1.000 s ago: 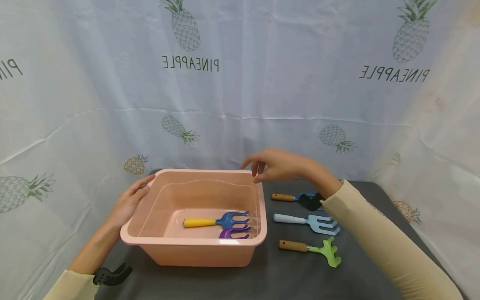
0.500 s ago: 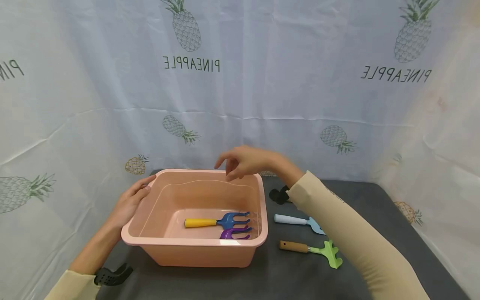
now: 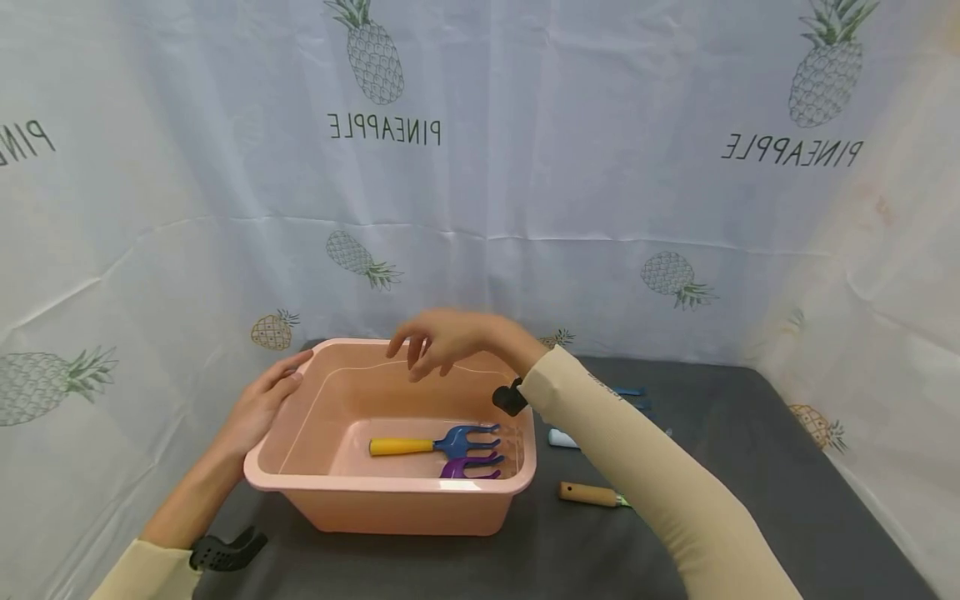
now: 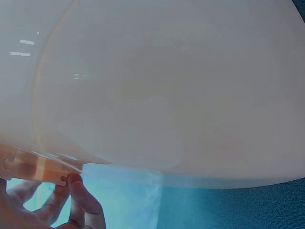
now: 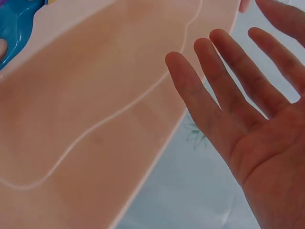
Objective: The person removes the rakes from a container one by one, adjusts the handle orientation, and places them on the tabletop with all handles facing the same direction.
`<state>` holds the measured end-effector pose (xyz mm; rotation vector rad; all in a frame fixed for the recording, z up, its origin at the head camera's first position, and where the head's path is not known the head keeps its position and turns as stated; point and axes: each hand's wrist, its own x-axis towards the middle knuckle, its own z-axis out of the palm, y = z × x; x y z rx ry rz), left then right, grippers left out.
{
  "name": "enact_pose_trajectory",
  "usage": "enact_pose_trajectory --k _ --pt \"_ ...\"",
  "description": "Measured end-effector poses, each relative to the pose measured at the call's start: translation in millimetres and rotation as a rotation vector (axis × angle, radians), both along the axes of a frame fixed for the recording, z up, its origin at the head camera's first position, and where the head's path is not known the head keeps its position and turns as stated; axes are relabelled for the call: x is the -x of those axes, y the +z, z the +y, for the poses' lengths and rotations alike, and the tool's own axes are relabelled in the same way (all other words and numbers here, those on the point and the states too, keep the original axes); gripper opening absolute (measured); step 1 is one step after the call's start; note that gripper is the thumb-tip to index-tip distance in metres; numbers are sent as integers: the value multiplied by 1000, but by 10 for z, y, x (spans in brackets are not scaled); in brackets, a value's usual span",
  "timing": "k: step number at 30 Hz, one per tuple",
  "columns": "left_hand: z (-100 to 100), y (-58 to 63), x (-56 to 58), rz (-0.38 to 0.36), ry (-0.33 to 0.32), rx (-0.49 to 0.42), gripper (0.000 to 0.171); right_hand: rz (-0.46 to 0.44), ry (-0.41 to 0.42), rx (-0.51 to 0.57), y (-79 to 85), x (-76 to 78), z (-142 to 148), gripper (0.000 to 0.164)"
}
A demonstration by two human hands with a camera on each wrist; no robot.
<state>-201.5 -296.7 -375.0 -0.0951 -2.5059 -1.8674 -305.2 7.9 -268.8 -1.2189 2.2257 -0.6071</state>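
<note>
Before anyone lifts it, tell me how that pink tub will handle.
The pink tub looks like thin moulded plastic, so probably light and slightly flexible at the rim. With only two small hand rakes inside, the load seems minor, though they may slide if it tilts. The left hand on one rim should steady it.

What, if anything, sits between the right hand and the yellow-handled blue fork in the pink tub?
Nothing visible. The right hand is open above the tub's open top, and the blue fork lies uncovered on the floor beside a purple rake.

Right hand (image 5: 252, 138), fingers straight, hovers over pink tub (image 5: 90, 119).
</note>
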Motion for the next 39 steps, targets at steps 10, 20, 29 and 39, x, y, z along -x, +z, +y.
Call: enact_pose_trajectory --k 10,20,29,39 --pt "10 1 -12 -12 -2 8 65 -64 1 -70 -310 44 -237 48" --pt "-6 -7 -20 0 -1 20 65 -158 -36 -130 -542 43 -375 54" --pt "-3 5 -14 11 17 22 63 -213 -50 -138 -726 45 -471 57" --pt "21 0 -7 10 35 51 62 -211 -80 -115 -914 58 -492 54"
